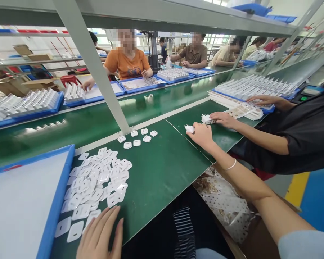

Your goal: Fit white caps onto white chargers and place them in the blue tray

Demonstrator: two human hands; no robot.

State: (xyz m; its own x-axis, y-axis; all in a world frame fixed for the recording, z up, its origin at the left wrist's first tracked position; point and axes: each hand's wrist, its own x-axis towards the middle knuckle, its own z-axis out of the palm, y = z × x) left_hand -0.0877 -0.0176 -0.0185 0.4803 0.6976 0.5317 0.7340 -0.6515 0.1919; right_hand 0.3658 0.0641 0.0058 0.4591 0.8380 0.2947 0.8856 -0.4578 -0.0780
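My left hand (102, 232) rests at the near edge of a heap of thin white square plastic plates (97, 183), its fingers stretched out and touching the closest ones. Several more white plates (136, 142) lie in loose rows farther up the green bench. Across to the right, my right hand (203, 136) has its fingers closed round a small white plastic part with prongs (189, 128); my fingers cover most of it. Just beyond it, a co-worker's hand (223, 119) touches similar white parts (206, 118).
A blue-rimmed tray (70, 158) stands at the left. A metal post (97, 72) rises from the bench. At the right, a tray of pronged white parts (256, 86) sits by stacked strips (232, 104). Below the edge is a box of perforated scrap (226, 205). People work opposite.
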